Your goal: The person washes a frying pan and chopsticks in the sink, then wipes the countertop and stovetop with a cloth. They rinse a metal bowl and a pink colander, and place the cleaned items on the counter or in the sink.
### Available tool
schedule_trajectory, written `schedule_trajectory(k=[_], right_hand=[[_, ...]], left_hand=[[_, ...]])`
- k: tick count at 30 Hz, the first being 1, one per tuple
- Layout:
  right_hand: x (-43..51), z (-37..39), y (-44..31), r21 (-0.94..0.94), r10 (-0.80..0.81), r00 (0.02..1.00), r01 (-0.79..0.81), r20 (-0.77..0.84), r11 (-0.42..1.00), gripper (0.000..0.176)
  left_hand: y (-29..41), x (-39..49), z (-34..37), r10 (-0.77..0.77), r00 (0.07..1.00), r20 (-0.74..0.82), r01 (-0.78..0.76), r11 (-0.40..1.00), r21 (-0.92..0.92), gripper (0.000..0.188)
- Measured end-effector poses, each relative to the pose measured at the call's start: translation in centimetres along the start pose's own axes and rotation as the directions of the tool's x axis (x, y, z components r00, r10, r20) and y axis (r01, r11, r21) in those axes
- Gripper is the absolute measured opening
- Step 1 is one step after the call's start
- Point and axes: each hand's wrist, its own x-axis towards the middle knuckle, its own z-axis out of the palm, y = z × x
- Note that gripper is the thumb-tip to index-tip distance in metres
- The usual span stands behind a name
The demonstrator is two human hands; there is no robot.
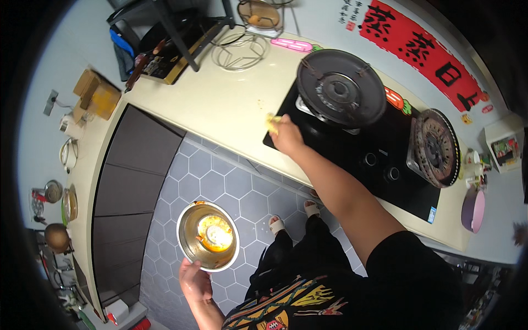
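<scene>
My left hand [195, 282] grips the rim of a stainless steel bowl [186, 236], held over the floor away from the counter. Orange, oily residue and a few small scraps lie in the bowl's bottom. Stretched out over the counter, my right hand [287, 135] holds a crumpled yellow cloth or sponge [272, 123], mostly hidden by the fingers. It is at the left edge of the black glass gas hob [338, 144]. Small brownish spots [260, 103] mark the cream countertop [231, 101] just beyond the cloth.
A dark round burner surround [305, 82] stands on the hob's near burner, and a rusty one [435, 148] on the far burner. A wire trivet [239, 51] and black rack [175, 35] stand at the back left. A purple bowl [473, 211] sits right; dark cabinets [128, 173] border the tiled floor.
</scene>
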Motion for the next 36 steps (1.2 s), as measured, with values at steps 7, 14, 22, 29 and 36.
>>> schedule_trajectory(k=[7,14,22,29,36], right_hand=[[-14.3,-7.9,9.2,-0.127,0.265,0.954,-0.283,-0.138,0.951,0.033],[-20.5,-11.4,14.6,-0.160,0.283,0.826,-0.403,-0.487,0.901,0.025],[-7.4,-1.0,3.8,-0.016,0.278,0.947,-0.285,-0.163,0.959,0.032],[-10.3,-5.5,4.8,0.369,0.077,0.993,-0.038,-0.093,0.929,0.025],[-34.9,-21.8,22.1,0.827,0.687,0.618,-0.103,-0.382,0.553,0.041]], left_hand=[[0.1,3.6,2.3,-0.054,0.963,0.266,0.038,0.997,0.065,0.023],[1.6,5.7,3.1,-0.015,0.932,0.363,0.004,1.000,0.031,0.024],[1.6,4.4,0.1,-0.070,0.962,0.264,0.046,0.994,0.096,0.035],[1.3,4.4,3.3,-0.098,0.904,0.415,0.020,0.982,0.187,0.040],[-0.1,2.9,8.6,-0.115,0.867,0.485,-0.003,0.972,0.236,0.032]])
